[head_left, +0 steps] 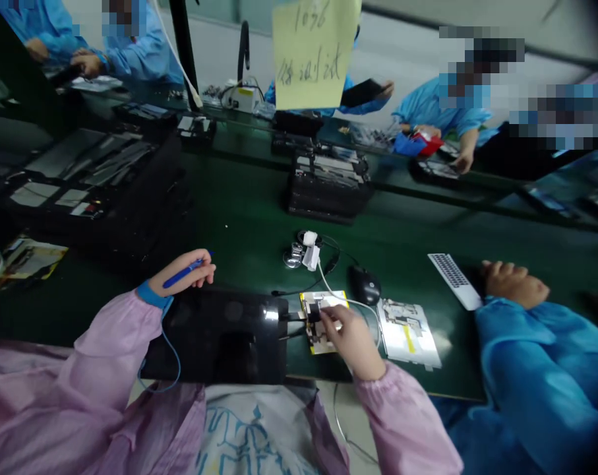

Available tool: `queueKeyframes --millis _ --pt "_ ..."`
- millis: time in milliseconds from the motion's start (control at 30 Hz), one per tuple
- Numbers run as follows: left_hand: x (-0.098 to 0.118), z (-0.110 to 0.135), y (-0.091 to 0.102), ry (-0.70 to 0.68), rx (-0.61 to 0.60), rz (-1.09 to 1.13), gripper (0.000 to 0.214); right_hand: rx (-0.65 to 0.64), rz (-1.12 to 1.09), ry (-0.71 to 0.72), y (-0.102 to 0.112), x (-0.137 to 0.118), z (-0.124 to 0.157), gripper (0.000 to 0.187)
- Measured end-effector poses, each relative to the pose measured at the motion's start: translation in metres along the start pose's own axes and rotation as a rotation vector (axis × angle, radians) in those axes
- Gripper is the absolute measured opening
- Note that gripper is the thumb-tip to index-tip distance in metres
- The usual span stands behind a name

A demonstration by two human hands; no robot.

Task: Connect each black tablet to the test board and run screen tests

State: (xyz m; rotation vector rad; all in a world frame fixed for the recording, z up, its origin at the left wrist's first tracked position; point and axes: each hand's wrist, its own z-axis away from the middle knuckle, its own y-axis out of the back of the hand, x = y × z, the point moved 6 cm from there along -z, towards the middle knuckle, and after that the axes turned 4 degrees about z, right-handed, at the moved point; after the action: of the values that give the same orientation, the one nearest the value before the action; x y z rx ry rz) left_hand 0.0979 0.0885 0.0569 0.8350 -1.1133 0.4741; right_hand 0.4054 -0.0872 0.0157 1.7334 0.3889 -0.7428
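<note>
My left hand (186, 274) rests at the upper left corner of a black glossy tablet (219, 336) and grips a blue pen (184, 272). A blue wrist strap circles that wrist, its cord hanging over the table edge. My right hand (348, 333) is closed, its fingers pinching a small black connector (314, 311) on a yellow-edged circuit board (320, 320) just right of the tablet. A white cable (338, 295) runs from the board up to a white plug (310, 253).
A black mouse (366, 285) and a second open device panel (408, 332) lie right of the board. A neighbour in a blue coat rests a hand (513, 282) by a small keyboard (454, 280). Black trays (327, 185) stack farther back; other workers sit across the green table (244, 218).
</note>
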Motion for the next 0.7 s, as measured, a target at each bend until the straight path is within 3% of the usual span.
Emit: queueKeyframes --millis 100,200,333,467,700 --pt "-0.017 -0.003 0.015 -0.03 0.032 0.054 0.029 0.135 -0.169 -0.21 0.029 0.021 -0.076 0.02" --pt "-0.027 -0.006 0.011 -0.046 -0.018 0.018 0.03 0.277 -0.219 -0.376 0.055 0.041 -0.163 0.038" --pt "-0.037 -0.009 0.005 -0.047 -0.043 0.0 0.029 0.291 -0.376 -0.638 0.058 0.058 -0.25 0.047" --pt "-0.039 -0.009 0.006 -0.104 -0.021 -0.066 0.028 0.22 -0.504 -0.822 0.039 0.065 -0.289 0.043" --pt "-0.036 -0.003 0.003 -0.128 -0.04 -0.11 0.027 0.129 -0.554 -1.057 0.026 0.078 -0.294 0.035"
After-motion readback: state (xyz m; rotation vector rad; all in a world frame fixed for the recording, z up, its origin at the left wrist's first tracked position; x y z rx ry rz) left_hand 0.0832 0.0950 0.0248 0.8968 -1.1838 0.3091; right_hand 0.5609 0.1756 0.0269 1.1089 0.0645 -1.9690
